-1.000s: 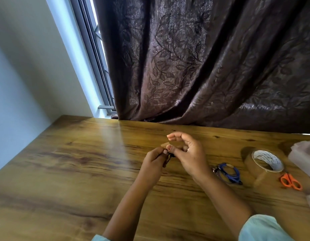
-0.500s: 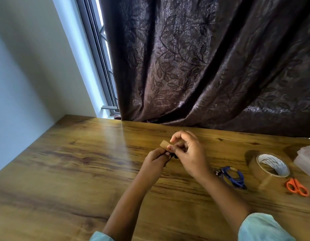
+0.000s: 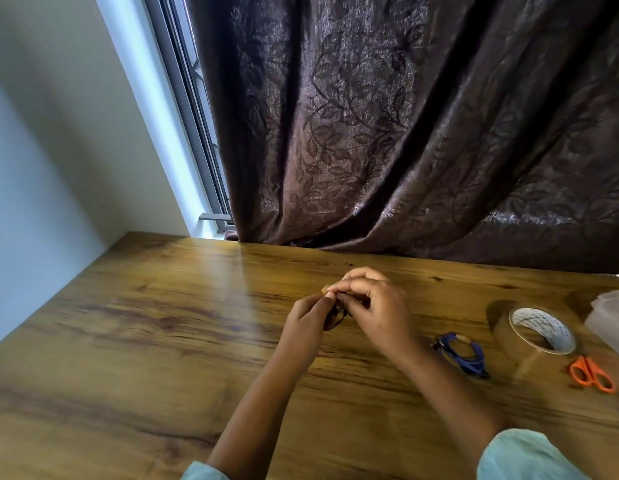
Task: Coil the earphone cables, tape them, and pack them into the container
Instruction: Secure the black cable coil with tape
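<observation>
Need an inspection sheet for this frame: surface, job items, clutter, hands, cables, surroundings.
Surface: wooden table, streak of window glare.
Job's things: tape roll lying flat at right; orange scissors beside it; translucent container at the right edge, mostly cut off; tape strip at the fingertips.
Clutter: nothing seen.
Hands: left hand grips the black earphone cable; right hand pinches the tape strip.
Cables: black one bunched between the hands; blue earphone cable coiled on the table.
Surroundings: dark leaf-patterned curtain, window frame, pale wall.
</observation>
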